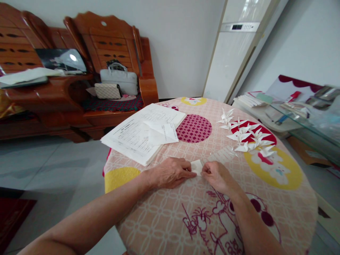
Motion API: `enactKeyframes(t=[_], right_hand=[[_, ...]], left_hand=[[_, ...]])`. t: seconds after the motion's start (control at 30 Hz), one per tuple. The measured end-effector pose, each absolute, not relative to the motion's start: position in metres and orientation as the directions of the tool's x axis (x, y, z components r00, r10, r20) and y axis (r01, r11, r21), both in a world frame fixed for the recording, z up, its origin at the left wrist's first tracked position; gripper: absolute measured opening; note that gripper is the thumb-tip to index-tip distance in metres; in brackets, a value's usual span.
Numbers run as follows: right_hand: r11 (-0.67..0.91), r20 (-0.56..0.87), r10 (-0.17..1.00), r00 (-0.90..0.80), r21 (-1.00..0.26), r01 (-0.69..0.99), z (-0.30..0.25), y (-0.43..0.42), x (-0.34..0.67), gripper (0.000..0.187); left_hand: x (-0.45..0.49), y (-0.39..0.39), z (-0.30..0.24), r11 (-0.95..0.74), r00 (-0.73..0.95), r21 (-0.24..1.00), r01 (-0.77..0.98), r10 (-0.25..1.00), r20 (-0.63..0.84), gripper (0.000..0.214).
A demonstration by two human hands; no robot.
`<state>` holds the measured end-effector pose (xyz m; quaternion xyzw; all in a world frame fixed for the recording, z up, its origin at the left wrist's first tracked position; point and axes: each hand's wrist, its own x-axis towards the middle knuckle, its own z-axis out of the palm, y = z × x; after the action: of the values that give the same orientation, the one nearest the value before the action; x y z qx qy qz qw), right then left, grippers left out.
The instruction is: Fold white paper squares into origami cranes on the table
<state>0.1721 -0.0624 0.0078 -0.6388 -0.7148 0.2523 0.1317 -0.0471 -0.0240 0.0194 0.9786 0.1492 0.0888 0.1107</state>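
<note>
A small folded piece of white paper (197, 166) lies on the round table's patterned cloth (164, 216). My left hand (170, 173) rests on the cloth with its fingertips pressed onto the paper's left edge. My right hand (216, 175) is curled and pinches the paper's right edge. Both hands hold the same piece. Several finished white paper cranes (245, 136) sit in a loose group to the far right of my hands.
A stack of printed sheets (140, 132) with a folded white sheet (162, 132) on top lies at the table's far left. Behind stand wooden chairs (106, 46) with bags, a tall white appliance (233, 49), and a glass shelf (305, 113) with papers at right.
</note>
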Motion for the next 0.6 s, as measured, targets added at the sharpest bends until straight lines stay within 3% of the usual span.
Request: enactKeyframes(t=[0.6], right_hand=[[-0.025, -0.142, 0.989, -0.039, -0.428, 0.903, 0.015, -0.065, 0.160, 0.016]], left_hand=[[-0.042, -0.029, 0.016, -0.941, 0.935, 0.103, 0.324, 0.335, 0.118, 0.022]])
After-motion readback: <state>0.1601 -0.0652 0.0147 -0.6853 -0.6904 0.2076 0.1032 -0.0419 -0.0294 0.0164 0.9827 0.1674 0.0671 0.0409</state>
